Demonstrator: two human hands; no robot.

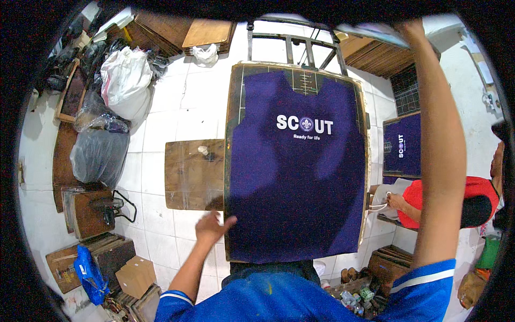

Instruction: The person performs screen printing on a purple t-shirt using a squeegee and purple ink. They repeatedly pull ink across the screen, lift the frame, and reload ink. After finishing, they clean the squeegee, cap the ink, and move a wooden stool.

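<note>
A dark purple shirt (298, 188) lies flat over a board (234, 96), its chest printed with white lettering and a round emblem. My left hand (210, 229) is at the board's lower left edge, its thumb apart from the fingers and close to the cloth. It holds nothing that I can see. My right arm stretches far up on the right. At its end my right hand (412, 31) grips the edge of a raised, pale screen frame (378, 33), which is only partly in view. Its fingertips are hard to make out.
Behind the board stands a black metal frame (289, 44). To the right sits a person in a red top (448, 201), near another printed purple shirt (410, 145). A wooden panel (193, 174) juts out at left. Bags (129, 80) and boxes (137, 276) line the left wall.
</note>
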